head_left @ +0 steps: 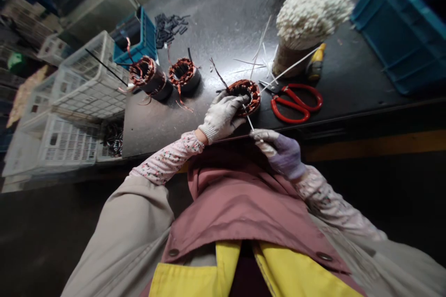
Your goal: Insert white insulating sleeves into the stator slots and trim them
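A ring-shaped motor stator with copper windings (257, 98) lies near the table's front edge. My left hand (225, 113), in a white glove, grips its near left side, with fingers over the rim into the bore. My right hand (278, 148), in a purple and white glove, pinches a white cord (249, 119) that runs taut from the stator's near side. Another length of white cord (291, 68) stretches from the stator's right side up past the cord bundle. Red-handled scissors (296, 102) lie just right of the stator, their blades close to it.
Two more stators (148, 74) (184, 74) stand to the left. A thick bundle of white cords (313, 7) stands behind the scissors beside a yellow-handled tool (316, 61). Blue crates (400, 28) (149, 32), black sleeve pieces (169, 28) and white baskets (92, 76) are around.
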